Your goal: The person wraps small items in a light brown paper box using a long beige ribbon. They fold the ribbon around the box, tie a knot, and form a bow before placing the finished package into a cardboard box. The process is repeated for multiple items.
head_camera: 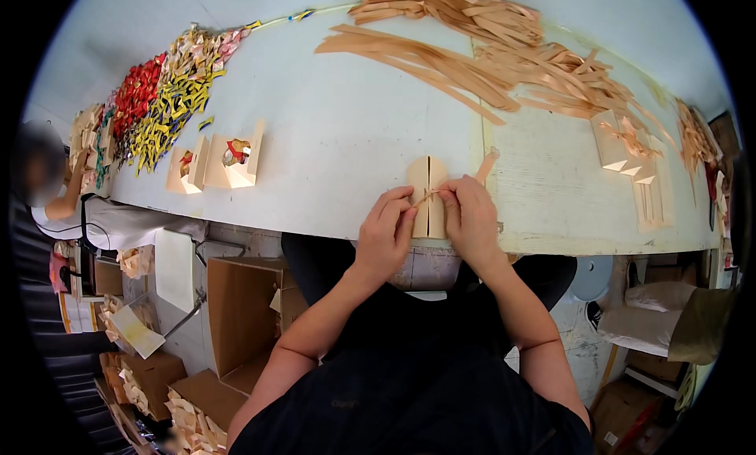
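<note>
A small cream card box (418, 170) with a dark slit down its middle lies at the table edge in front of me. A thin tan ribbon (429, 194) crosses the slit. My left hand (383, 233) pinches one part of the ribbon between thumb and fingers, at the box's left side. On the other side, my right hand (473, 214) pinches the ribbon's opposite part, its fingertips close to the slit. Whether the ribbon is knotted is too small to tell. A short tan strip (487, 164) lies just beyond my right hand.
Two open card boxes (231, 160) with gold and red contents stand left, near heaps of yellow-and-blue packets (168, 121) and red packets (137, 92). Tan ribbons (425, 65) lie at the back. Folded card pieces (614, 145) sit right. A person (71, 183) works far left. A carton (242, 319) stands below.
</note>
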`<action>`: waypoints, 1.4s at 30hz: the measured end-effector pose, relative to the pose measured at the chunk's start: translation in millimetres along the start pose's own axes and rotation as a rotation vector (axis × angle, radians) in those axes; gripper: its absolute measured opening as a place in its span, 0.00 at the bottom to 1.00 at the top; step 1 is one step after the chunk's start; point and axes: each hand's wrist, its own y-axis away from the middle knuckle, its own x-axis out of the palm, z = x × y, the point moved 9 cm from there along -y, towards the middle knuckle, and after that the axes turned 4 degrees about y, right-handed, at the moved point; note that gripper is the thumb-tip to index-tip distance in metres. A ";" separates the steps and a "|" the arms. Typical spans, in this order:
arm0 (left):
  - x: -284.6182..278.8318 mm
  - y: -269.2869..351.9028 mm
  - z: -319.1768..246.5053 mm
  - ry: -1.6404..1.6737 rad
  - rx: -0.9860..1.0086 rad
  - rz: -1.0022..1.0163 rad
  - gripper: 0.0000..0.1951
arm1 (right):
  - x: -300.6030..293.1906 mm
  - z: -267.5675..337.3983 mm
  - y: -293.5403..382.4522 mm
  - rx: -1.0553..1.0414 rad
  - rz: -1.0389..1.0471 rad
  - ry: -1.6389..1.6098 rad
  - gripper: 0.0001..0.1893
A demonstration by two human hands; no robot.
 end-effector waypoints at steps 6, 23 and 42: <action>-2.7 4.8 19.2 0.057 -0.259 0.191 0.08 | 1.7 -4.0 -4.0 0.017 0.064 0.021 0.05; 7.8 -20.8 20.0 0.541 -0.335 0.098 0.06 | -2.4 2.6 -15.4 0.200 0.377 -0.151 0.13; -6.3 -12.6 10.0 0.752 -0.442 0.065 0.15 | -22.1 39.7 2.0 0.231 0.175 -0.239 0.06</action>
